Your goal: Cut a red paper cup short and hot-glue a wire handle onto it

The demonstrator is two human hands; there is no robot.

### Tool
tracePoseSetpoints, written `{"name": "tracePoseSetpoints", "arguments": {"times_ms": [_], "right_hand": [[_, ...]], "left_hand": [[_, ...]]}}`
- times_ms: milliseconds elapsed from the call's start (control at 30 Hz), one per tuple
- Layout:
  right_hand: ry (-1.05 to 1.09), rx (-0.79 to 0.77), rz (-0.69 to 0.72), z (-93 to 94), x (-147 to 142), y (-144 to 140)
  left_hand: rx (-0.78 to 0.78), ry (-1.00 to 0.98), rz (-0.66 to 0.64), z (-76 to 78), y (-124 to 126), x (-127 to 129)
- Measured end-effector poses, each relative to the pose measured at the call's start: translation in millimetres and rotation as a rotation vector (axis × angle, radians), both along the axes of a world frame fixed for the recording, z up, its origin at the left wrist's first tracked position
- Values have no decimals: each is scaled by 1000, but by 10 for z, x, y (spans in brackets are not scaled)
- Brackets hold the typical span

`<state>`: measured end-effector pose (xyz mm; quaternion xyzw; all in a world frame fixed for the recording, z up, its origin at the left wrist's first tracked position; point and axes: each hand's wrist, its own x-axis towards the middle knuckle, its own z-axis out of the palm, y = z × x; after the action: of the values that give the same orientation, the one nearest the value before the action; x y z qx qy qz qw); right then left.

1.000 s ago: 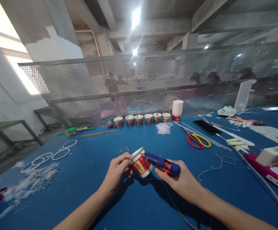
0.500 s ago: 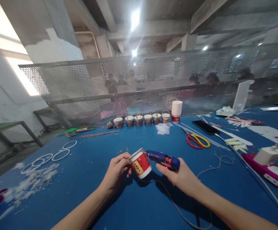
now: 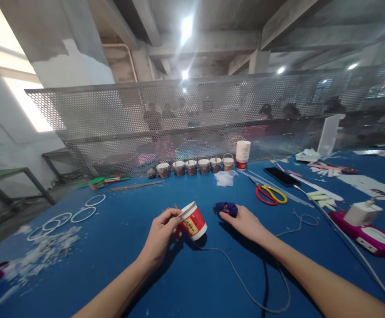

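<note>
The left hand [image 3: 161,232] is pinching a small red and white paper cup [image 3: 193,220] by its rim, thumb and fingers closed on the lip, and is holding it tilted with the base pointing down to the right, just above the blue tabletop [image 3: 119,247]. The right hand [image 3: 243,219] is lying palm down on the tabletop just right of the cup, its fingers resting over the rear of a blue glue gun [image 3: 225,208] that is lying on the surface; whether those fingers are closed around the gun or only laid on it is not clear from this view. A grey cord [image 3: 245,289] is trailing from beside the cup toward the near edge and looping back. Farther off, red and yellow scissors [image 3: 271,194] are lying near a black phone [image 3: 281,176], and a row of 6 filled cups [image 3: 192,167] is standing along the perforated metal screen [image 3: 119,119], with a stack of white cups [image 3: 243,154] at its right end. White rings [image 3: 79,214] and pale scraps [image 3: 43,251] are lying at the left, and a magenta tool [image 3: 367,232] with a white plug is sitting at the right
</note>
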<state>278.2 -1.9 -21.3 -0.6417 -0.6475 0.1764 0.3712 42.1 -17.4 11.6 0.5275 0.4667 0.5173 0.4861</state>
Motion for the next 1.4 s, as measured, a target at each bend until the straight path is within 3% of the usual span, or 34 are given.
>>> {"name": "tracePoseSetpoints", "arguments": {"times_ms": [67,167,233,300,400,500,567,667,800,1133,1400], "right_hand": [[-132,-61,-41,-11,35,29],[-130,-83,-39,73,118,11],[-59,65,-113,160,161,-36],[25,317,-146,241,143,-111],[94,538,69,302,-42,-252],[-17,539,356,278,-317,-350],[-157,563,405,243,-463,-366],[-315,603,331,213,-576,-344],[-368,676,310,215,-632,-310],[-220,745,259,165,-630,-247],[-173,673,257,151,-589,-260]], "left_hand": [[15,30,-11,6,-11,2],[35,55,-14,9,-15,4],[43,67,8,13,-21,11],[46,81,28,19,-35,25],[58,100,33,24,-66,49],[84,129,20,23,-98,67],[102,157,10,23,-120,75],[114,193,0,22,-150,86],[109,229,-27,27,-175,101],[119,288,-64,6,-180,111],[146,324,-95,-37,-158,89]]}}
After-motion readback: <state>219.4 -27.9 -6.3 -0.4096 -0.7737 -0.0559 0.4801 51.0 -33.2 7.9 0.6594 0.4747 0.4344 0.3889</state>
